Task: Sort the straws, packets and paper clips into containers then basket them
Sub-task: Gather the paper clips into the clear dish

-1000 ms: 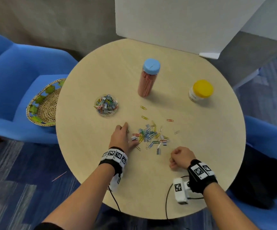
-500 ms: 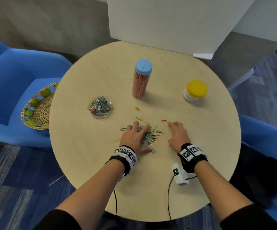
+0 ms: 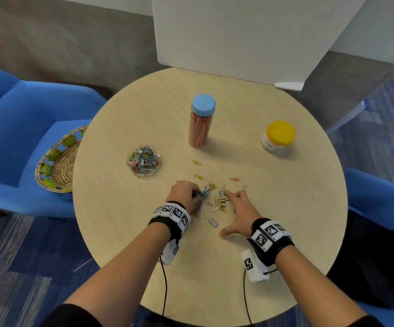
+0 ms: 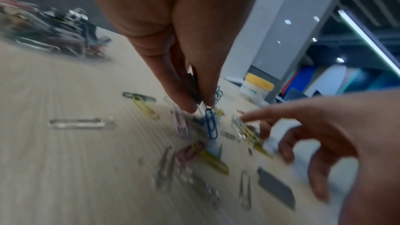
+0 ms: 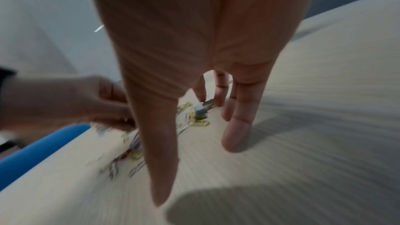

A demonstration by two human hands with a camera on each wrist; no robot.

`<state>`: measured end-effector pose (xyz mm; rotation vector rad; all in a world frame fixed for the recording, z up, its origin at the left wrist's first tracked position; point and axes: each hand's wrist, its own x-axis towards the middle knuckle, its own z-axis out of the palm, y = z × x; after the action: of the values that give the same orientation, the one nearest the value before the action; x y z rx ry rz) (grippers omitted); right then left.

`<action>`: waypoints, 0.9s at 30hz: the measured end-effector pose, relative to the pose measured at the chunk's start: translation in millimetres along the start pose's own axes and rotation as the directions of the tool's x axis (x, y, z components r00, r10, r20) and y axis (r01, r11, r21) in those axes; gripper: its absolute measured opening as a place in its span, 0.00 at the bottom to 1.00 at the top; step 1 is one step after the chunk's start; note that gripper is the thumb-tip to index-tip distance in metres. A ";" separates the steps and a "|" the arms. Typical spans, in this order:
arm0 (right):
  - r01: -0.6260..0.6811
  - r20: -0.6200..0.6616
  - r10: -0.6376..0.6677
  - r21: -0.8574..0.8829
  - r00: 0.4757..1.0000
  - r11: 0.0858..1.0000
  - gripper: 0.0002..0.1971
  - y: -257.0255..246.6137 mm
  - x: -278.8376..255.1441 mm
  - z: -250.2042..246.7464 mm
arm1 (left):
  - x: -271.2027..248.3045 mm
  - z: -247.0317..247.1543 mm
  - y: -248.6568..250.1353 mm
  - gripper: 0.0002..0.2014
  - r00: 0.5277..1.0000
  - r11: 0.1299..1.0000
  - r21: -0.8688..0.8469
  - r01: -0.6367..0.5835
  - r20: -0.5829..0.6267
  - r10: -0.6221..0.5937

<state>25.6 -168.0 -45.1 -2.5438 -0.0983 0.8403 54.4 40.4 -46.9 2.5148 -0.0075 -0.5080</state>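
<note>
Loose coloured paper clips [image 3: 218,199] lie scattered on the round table [image 3: 285,208] between my hands. My left hand [image 3: 184,193] pinches a small bunch of clips; in the left wrist view a blue clip [image 4: 211,122] dangles from the fingertips [image 4: 188,107] of that left hand [image 4: 201,105]. My right hand [image 3: 239,208] lies flat with spread straight fingers, its fingertips [image 5: 234,143] touching the table at the pile's right side. A clear dish of paper clips [image 3: 144,160] sits to the left. The blue-lidded jar of straws [image 3: 200,121] and the yellow-lidded jar [image 3: 278,136] stand behind.
A woven basket [image 3: 56,159] rests on the blue chair [image 3: 14,128] left of the table. A white partition [image 3: 238,31] rises behind the table. Another blue chair [image 3: 380,197] is at the right. Wrist-camera cables hang off the near table edge.
The left hand moved right onto the pile, closed and now pinches clips. The right hand opened from a fist, reached forward and swept left into the pile.
</note>
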 end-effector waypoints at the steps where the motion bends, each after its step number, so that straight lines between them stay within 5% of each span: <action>1: -0.014 0.009 0.014 -0.046 1.000 0.999 0.65 -6.1 -1.0 4.1 | 0.4 -6.3 -2.5 0.10 1.000 0.999 -0.049 0.017 -0.021 -0.018; 5: -0.044 -0.121 0.048 0.032 0.992 0.999 0.56 -25.4 3.3 24.3 | 0.7 -38.0 -12.0 0.10 0.998 0.987 -0.160 0.006 -0.068 -0.017; 8: -0.022 -0.260 0.067 0.171 0.963 0.985 0.37 -35.5 11.8 30.8 | -1.3 -57.8 -18.8 0.09 0.997 0.991 -0.133 -0.033 -0.070 0.024; 11: 0.021 -0.340 0.015 0.102 0.940 0.995 0.15 -49.4 17.8 32.3 | -4.0 -73.5 -27.6 0.09 0.995 0.992 -0.117 -0.045 -0.095 0.034; 13: 0.042 -0.341 -0.024 0.043 0.940 0.998 0.16 -59.2 21.1 35.8 | -4.2 -85.9 -34.1 0.08 0.994 0.991 -0.129 -0.039 -0.109 0.025; 17: 0.056 -0.222 -0.068 -0.060 0.973 0.997 0.42 -77.4 26.7 46.9 | 0.8 -118.6 -52.3 0.07 0.981 0.993 -0.116 -0.009 -0.192 -0.014; 19: 0.070 -0.166 -0.096 -0.153 0.981 0.986 0.45 -86.3 28.5 50.2 | 6.4 -134.5 -65.1 0.08 0.968 0.993 -0.118 0.027 -0.246 -0.055; 27: 0.176 -0.192 -0.223 -0.233 0.956 0.956 0.14 -109.5 45.2 48.5 | 33.5 -154.3 -97.7 0.07 0.959 0.990 -0.047 0.136 -0.244 -0.143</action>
<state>42.3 -41.5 -55.7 -2.7486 -0.3906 0.4931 130.8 200.7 7.2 2.5436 0.2722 -0.2444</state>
